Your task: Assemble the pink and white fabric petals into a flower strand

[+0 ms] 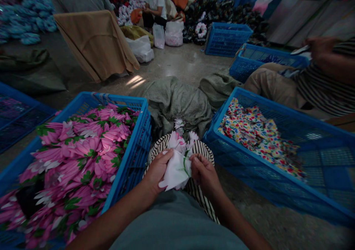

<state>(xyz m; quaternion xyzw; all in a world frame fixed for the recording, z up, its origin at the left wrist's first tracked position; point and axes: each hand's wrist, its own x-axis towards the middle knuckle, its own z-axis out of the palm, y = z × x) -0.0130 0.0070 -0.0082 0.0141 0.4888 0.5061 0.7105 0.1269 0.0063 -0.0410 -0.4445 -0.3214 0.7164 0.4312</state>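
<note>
Over my lap I have a white cloth flower piece (174,172) with pink on its far petals and a green stem-like strip across it. My left hand (158,170) grips its left edge, thumb on top. At its right side, the fingers of my right hand (203,170) are pinched together by the green strip. Whatever fine thing lies between those fingertips is too small to make out. Black-and-cream striped cloth (203,200) covers my lap under the piece.
A blue crate (144,132) of pink-and-green cloth flowers stands at my left. Another blue crate (266,102) holds colourful dotted fabric pieces at my right. Grey-green sacking (177,98) lies ahead. A co-worker in stripes (324,72) sits at right; another person (155,6) sits far ahead.
</note>
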